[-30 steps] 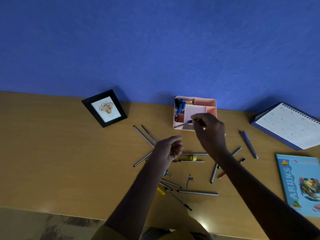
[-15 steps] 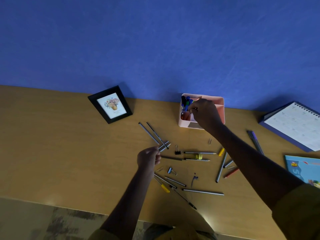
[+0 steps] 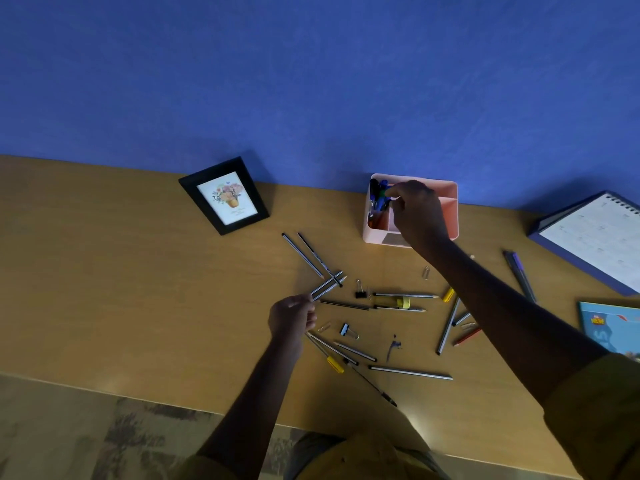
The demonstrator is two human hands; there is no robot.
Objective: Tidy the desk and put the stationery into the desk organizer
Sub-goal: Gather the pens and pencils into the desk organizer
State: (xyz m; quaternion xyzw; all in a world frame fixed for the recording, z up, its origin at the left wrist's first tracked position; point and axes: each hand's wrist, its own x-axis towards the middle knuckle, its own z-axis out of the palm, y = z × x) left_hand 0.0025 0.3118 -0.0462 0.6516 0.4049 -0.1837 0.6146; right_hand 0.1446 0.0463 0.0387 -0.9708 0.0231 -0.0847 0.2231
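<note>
A pink desk organizer [image 3: 450,202] stands at the back of the wooden desk, with several pens [image 3: 378,199] upright in its left compartment. My right hand [image 3: 415,213] hovers over it, thumb and fingers pinching the top of a pen in that compartment. My left hand [image 3: 292,318] is lower and to the left, pinching the ends of two grey pencils [image 3: 328,285] that point up and right. Several pencils, pens and clips lie scattered between my arms, among them two dark pencils [image 3: 304,256] and a long grey pencil [image 3: 410,372].
A black picture frame [image 3: 225,197] leans at the back left. At the right are a spiral calendar [image 3: 595,233], a blue book [image 3: 613,323] and a purple pen [image 3: 519,271]. Binder clips [image 3: 360,293] and a paper clip [image 3: 426,271] lie mid-desk. The desk's front edge is near my body.
My right hand carried a pen from the organizer's front to its left compartment. My left hand moved left and took hold of two grey pencils.
</note>
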